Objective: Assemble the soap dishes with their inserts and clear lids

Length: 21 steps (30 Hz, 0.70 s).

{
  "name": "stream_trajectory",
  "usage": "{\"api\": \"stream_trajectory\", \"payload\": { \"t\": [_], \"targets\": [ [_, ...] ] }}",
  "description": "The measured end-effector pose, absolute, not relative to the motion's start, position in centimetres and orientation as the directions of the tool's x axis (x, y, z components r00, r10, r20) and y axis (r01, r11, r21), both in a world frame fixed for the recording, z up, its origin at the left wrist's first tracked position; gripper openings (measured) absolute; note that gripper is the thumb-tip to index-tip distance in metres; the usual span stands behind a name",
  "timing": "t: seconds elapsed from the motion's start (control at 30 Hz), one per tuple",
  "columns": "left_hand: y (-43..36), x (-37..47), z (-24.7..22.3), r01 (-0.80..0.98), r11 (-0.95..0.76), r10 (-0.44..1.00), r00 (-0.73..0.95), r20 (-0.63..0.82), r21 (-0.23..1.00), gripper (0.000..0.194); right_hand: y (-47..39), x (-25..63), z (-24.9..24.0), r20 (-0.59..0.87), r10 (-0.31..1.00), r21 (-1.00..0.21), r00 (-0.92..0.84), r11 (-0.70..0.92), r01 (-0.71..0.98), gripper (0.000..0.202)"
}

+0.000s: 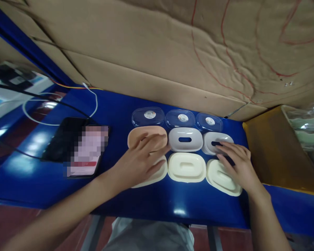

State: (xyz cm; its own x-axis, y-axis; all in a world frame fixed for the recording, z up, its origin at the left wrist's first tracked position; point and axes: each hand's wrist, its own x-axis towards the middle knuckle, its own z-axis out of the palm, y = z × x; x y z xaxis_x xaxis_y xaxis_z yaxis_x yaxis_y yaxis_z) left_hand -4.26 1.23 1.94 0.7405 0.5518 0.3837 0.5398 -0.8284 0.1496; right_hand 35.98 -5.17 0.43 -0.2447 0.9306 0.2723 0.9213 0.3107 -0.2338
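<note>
My left hand (137, 164), fingers apart, lies over a peach oval piece (133, 136) and a cream piece (157, 176) in front of it. My right hand (237, 162) has its fingers spread, with fingertips at the slot of the right grey piece (210, 138) and the palm over the right cream piece (222, 179). Between my hands, a grey slotted piece (185, 143) sits behind a cream piece (187, 167). Behind them stand three clear lids with round stickers: left (140, 116), middle (172, 119) and right (202, 122).
A phone with a blurred screen (90, 150) and a black object (62, 139) lie at the left on the blue table (172, 198), near white and black cables. At the right, a cardboard box (277, 150) holds wrapped pieces. Brown cardboard (146, 45) forms the back wall.
</note>
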Motion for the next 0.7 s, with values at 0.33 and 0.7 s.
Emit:
{"api": "stream_trajectory", "payload": {
  "t": [0.33, 0.7],
  "targets": [
    [2.9, -4.9, 0.9, 0.816, -0.542, 0.839, 0.511, 0.188, 0.200, 0.073, -5.8, 29.0, 2.4, 0.377, 0.755, -0.093, -0.537, 0.608, 0.789, 0.026],
    [2.3, -5.7, 1.9, 0.795, -0.559, 0.813, 0.469, 0.345, 0.237, 0.069, -7.0, 22.9, 0.1, 0.298, 0.661, -0.153, -0.689, 0.745, 0.649, 0.030]
  ]
}}
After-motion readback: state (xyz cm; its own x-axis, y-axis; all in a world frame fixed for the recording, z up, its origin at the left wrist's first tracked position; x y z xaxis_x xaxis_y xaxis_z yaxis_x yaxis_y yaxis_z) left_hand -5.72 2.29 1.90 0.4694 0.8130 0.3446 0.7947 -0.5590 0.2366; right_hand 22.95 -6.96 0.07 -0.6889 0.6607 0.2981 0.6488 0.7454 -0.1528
